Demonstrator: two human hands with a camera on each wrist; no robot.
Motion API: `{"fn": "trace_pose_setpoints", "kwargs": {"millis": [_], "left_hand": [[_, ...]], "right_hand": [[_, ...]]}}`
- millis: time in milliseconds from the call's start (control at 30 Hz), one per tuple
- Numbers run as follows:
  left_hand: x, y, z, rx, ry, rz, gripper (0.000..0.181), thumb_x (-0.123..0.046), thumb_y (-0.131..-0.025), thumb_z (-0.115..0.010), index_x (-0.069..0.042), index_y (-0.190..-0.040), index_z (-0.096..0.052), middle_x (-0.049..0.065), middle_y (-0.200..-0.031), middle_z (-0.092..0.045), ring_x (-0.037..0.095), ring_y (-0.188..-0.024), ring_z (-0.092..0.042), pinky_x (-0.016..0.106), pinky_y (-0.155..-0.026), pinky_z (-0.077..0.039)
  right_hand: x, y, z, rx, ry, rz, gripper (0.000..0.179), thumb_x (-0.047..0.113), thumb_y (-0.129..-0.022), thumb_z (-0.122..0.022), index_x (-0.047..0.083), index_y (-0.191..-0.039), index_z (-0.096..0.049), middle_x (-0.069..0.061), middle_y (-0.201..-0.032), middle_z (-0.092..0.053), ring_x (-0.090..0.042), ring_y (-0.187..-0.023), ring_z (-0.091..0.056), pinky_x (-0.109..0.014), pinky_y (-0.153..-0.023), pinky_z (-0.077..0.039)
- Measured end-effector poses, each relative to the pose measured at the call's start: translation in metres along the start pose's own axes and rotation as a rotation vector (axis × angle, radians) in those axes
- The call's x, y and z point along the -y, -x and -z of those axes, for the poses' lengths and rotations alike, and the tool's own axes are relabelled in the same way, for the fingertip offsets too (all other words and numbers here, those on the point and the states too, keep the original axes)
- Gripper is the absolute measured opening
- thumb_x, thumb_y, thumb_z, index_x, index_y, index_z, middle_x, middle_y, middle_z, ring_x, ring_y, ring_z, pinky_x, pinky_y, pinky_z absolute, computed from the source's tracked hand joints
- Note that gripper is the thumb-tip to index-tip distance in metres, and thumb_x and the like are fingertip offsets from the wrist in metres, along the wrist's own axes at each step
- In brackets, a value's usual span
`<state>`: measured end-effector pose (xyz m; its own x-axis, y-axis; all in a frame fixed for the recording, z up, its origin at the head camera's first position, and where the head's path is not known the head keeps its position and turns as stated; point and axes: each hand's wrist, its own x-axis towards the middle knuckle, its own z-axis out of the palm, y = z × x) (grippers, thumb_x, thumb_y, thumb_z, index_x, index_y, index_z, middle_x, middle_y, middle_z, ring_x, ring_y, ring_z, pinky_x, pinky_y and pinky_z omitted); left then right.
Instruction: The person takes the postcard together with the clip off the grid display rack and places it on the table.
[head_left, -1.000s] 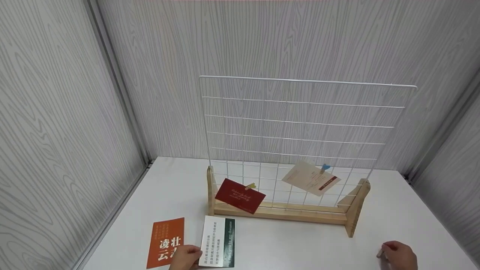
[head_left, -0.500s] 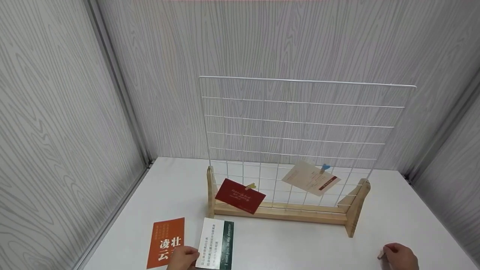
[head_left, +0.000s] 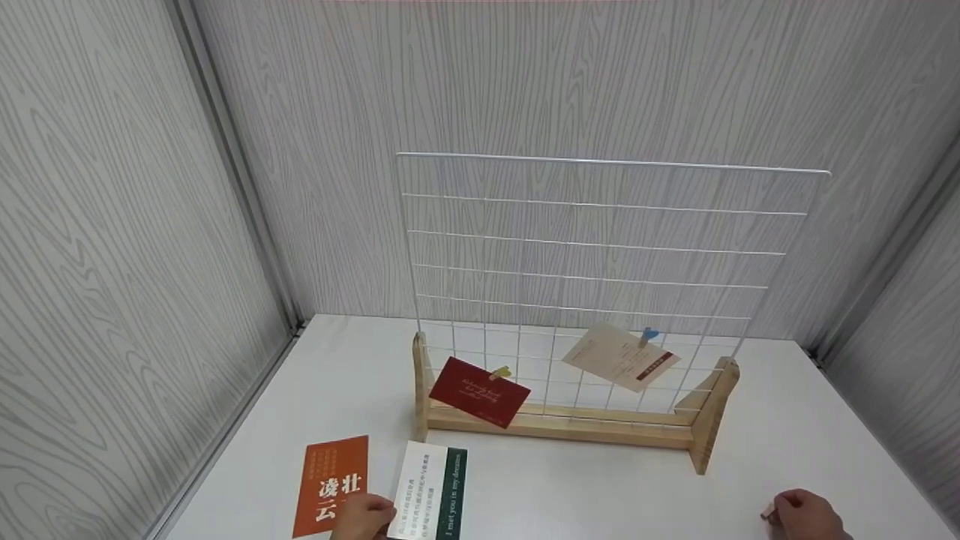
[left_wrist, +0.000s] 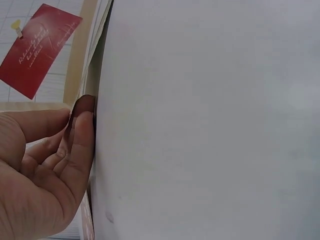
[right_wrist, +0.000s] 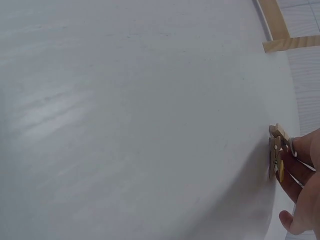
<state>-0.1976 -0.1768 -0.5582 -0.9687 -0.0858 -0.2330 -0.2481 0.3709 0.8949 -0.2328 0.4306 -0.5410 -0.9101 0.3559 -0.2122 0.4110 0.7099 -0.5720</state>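
My left hand (head_left: 364,517) pinches a white card with a green band (head_left: 414,484) by its left edge, near the lower corner. The left wrist view shows that card (left_wrist: 96,50) almost edge-on, between thumb and fingers. Partly under this hand lies an orange card (head_left: 330,469) with white characters. On the right, close over the table, my right hand (head_left: 806,516) holds a small wooden clothespin (head_left: 768,511) in its fingertips. The right wrist view has two wooden clothespins by the fingers, one upright (right_wrist: 275,155) and one slanted (right_wrist: 281,132).
A white wire grid (head_left: 592,283) stands in a wooden base (head_left: 562,430) on the white table (head_left: 570,491). A yellow clip holds a red card (head_left: 480,394) on it, and a blue clip holds a cream card (head_left: 616,356). Panels enclose the back and sides.
My left hand has drawn the white and green card slightly toward me and to the left. My right hand has shifted a little to the right with the clothespin.
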Motion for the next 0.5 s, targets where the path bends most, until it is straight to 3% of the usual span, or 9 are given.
{"fn": "trace_pose_setpoints", "kwargs": {"millis": [267,500], "left_hand": [[-0.0050,0.0021,-0.0007,-0.007,-0.060,0.032,0.015,-0.006,-0.077,-0.058,0.007,-0.081,-0.062,0.004,-0.065,-0.058,0.013,-0.056,-0.054,0.030,-0.053,-0.047],[-0.0099,0.0047,0.0032,0.047,-0.052,0.093,0.016,-0.008,-0.081,-0.055,0.006,-0.085,-0.062,0.004,-0.066,-0.058,0.014,-0.059,-0.055,0.030,-0.054,-0.047]], "right_hand": [[0.0021,0.0001,-0.0018,-0.059,-0.018,-0.078,0.030,0.020,-0.085,-0.046,-0.007,-0.092,-0.056,0.001,-0.063,-0.056,-0.023,-0.067,-0.052,-0.044,-0.064,-0.031],[0.0016,-0.0002,0.0008,-0.019,-0.009,-0.065,0.032,0.019,-0.085,-0.045,-0.010,-0.091,-0.055,-0.005,-0.068,-0.057,-0.024,-0.069,-0.052,-0.043,-0.064,-0.035]]}}
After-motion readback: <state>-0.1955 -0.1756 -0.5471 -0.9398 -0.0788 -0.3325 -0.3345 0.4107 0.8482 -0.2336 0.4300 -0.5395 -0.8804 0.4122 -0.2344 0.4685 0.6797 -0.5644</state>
